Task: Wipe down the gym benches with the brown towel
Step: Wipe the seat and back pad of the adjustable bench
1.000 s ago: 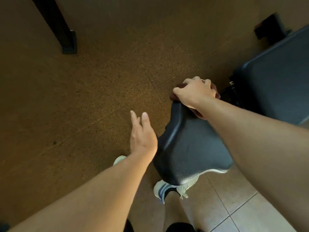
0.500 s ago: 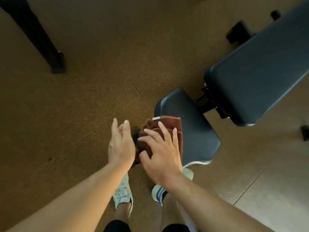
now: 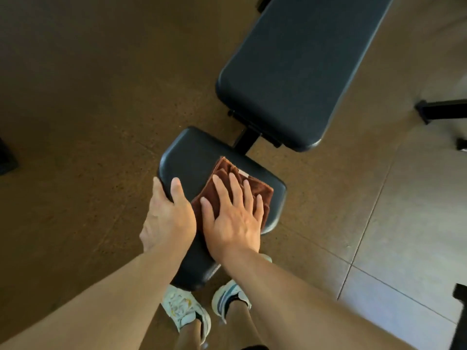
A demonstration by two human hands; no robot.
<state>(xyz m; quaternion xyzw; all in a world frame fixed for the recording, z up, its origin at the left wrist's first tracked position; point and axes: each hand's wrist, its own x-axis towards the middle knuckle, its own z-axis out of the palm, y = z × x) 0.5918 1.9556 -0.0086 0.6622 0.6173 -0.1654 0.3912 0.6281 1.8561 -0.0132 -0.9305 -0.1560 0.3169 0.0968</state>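
right hand [image 3: 233,218] presses the brown towel [image 3: 227,188] flat, fingers spread. left hand [image 3: 168,213] grips the bench [image 3: 192,152] seat edge. best swept in overlapping strokes under even pressure.

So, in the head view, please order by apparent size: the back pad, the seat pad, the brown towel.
1. back pad
2. seat pad, partly covered by both hands, and nearer the camera, so its gap to the back pad is unsure
3. brown towel
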